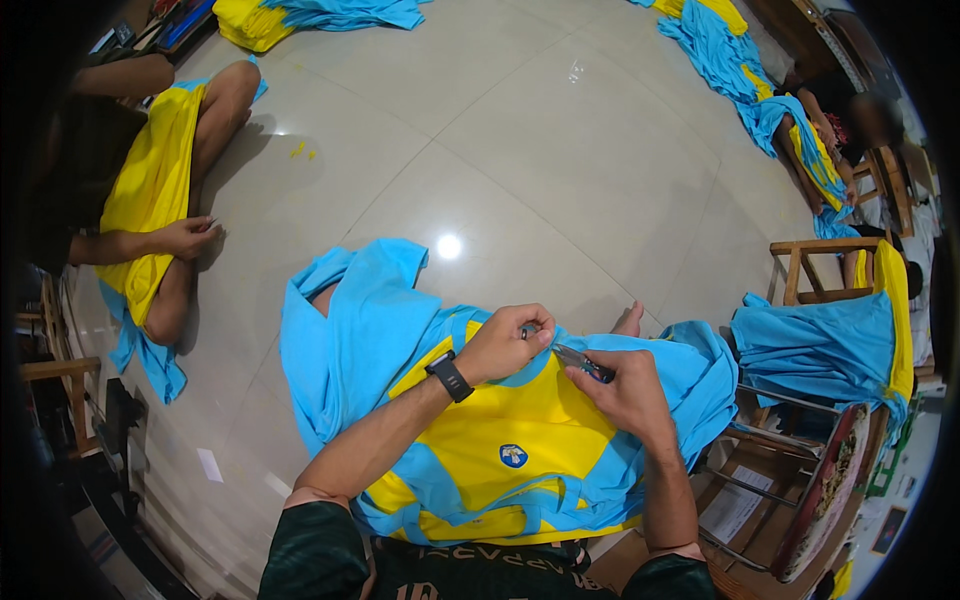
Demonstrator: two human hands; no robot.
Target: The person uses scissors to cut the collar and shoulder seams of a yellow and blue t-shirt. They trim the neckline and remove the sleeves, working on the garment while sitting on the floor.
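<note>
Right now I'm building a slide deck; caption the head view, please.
Right hand holding small snips near the left hand, above a blue-and-yellow garment.

Floor: large pale tiles [590, 180], glossy, with thin joints running straight across. A bright spot of light [449, 246] reflects off the surface. I observe a small white slip [209, 464] and yellow scraps [298, 150] lying loose on the tiles. Furniture, right side: a wooden frame [825, 244] stands near a metal-framed seat with a patterned, red-edged cushion [828, 490]. Left side: further wooden furniture [62, 369], partly lost in shadow at the edge.
</note>
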